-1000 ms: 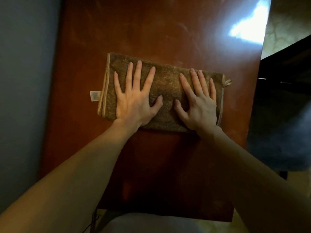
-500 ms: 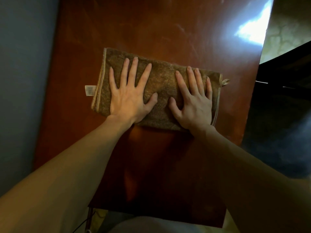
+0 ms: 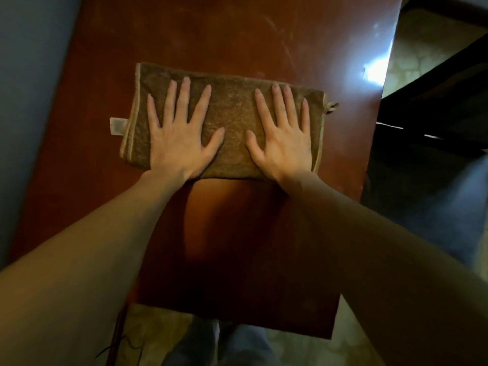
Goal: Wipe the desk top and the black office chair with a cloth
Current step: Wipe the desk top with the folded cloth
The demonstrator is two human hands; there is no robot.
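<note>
A: Desk top [image 3: 237, 35]: reddish-brown wood look, smooth, semi-gloss; bright glare near the right edge, faint streaks.

B: Cloth [image 3: 232, 112]?

A: Brown terry towel, rough matt pile, paler smooth hem band, small pale fabric label [image 3: 117, 126] on its left end.

Dim, soft; glare on desk top [image 3: 375, 72]

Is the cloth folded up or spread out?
Folded, it seems: the cloth lies as a thick, neat rectangle under both flat hands.
</note>
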